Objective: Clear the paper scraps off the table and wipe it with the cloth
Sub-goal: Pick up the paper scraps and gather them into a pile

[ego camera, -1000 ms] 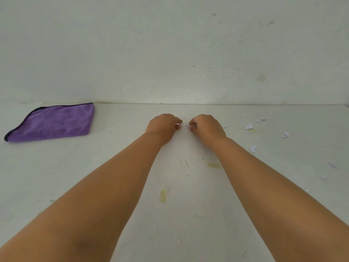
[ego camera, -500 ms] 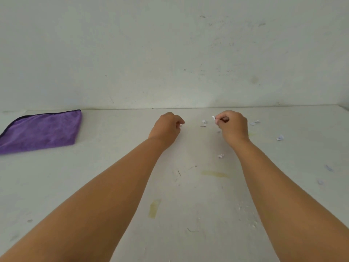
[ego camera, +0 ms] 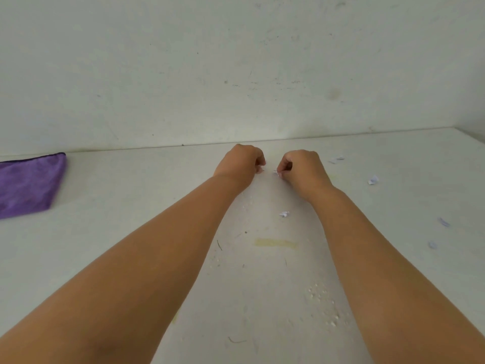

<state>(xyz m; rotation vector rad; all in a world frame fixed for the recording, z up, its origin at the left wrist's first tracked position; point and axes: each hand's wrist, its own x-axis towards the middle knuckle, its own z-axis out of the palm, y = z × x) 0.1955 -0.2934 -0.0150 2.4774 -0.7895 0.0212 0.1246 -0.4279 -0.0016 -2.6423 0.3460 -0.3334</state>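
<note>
My left hand (ego camera: 241, 164) rests curled on the white table (ego camera: 131, 206) near its far edge, with a bit of white paper showing at its fingertips. Just to its right, my right hand (ego camera: 301, 166) pinches a small white paper scrap (ego camera: 275, 173) between thumb and fingers, low over the table. Another scrap (ego camera: 284, 213) lies nearer me, between my forearms. More scraps lie to the right: one (ego camera: 373, 179) beside my right wrist, some (ego camera: 336, 160) near the wall, and two (ego camera: 444, 222) (ego camera: 432, 245) further right. The folded purple cloth (ego camera: 26, 185) lies at the far left.
A plain white wall (ego camera: 236, 74) rises directly behind the table's far edge. A yellowish stain (ego camera: 275, 243) and fine crumbs (ego camera: 325, 306) mark the tabletop between and under my forearms.
My right hand has come back left, close to my left hand, and down to the table with a scrap pinched. My left hand stayed curled in place. The view shifted right.
</note>
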